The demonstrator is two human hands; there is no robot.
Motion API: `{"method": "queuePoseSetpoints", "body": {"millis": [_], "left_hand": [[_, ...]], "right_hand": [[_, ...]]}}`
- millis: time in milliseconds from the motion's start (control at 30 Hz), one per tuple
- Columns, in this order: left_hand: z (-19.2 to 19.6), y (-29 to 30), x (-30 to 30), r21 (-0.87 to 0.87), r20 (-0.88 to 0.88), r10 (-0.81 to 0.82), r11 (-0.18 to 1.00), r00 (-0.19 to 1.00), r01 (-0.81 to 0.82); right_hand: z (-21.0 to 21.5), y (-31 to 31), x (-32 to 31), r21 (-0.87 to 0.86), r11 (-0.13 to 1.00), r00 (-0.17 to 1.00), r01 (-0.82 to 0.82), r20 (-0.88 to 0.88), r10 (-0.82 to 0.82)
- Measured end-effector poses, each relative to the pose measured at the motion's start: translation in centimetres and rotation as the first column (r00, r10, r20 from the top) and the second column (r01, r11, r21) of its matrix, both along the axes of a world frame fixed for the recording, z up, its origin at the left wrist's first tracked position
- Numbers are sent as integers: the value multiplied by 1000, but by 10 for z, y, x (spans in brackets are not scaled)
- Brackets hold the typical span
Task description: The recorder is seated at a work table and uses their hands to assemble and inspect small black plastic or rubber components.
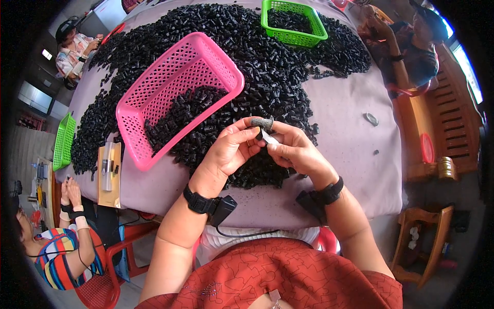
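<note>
A small black part (256,135) is pinched between the thumb and fingers of the left hand (231,150). It is held up over the table (355,154), just at 6 o'clock from the big heap of black parts (267,67), so it can be worked on close to the eyes. A thin pale tool (268,138) is pinched in the fingers of the right hand (296,152) and is pressed against the part. A grey cover (263,122) is worn on one fingertip (maybe to keep it safe). The two hands are kept touching, so the small part is held steady.

A pink basket (154,90) is tilted on the heap at 10 o'clock from the hands, with some parts inside. A green basket (293,37) is set at 12 o'clock.

The shape of the small part cannot be made out, because it is mostly hidden by fingers. The tool's tip is hidden too.
</note>
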State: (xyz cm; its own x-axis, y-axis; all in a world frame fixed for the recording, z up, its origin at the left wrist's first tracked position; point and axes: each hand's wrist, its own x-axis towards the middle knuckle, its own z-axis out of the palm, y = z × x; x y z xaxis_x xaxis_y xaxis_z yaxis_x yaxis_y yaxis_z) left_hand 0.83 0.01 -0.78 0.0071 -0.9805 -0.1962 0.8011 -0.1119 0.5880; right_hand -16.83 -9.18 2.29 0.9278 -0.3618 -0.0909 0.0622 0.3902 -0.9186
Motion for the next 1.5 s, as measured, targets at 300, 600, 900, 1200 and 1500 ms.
{"method": "queuePoseSetpoints", "body": {"millis": [300,600,900,1200,1500], "left_hand": [[3,-2,-1,-18,-13,-5,1000,1000,4],[3,-1,-1,-23,-2,-14,1000,1000,14],[1,0,1,-22,0,-47,999,999,47],[7,0,-3,-33,123,28,999,992,-24],[8,1,0,-6,194,184,983,964,-186]], "right_hand": [[0,-1,-2,-19,997,996,-81,37,82],[2,0,-1,-57,995,996,-82,43,84],[-2,-3,-1,-56,998,999,-34,7,35],[-2,-1,-1,-73,997,999,37,29,-35],[-4,-1,2,-45,984,985,173,37,-171]]}}
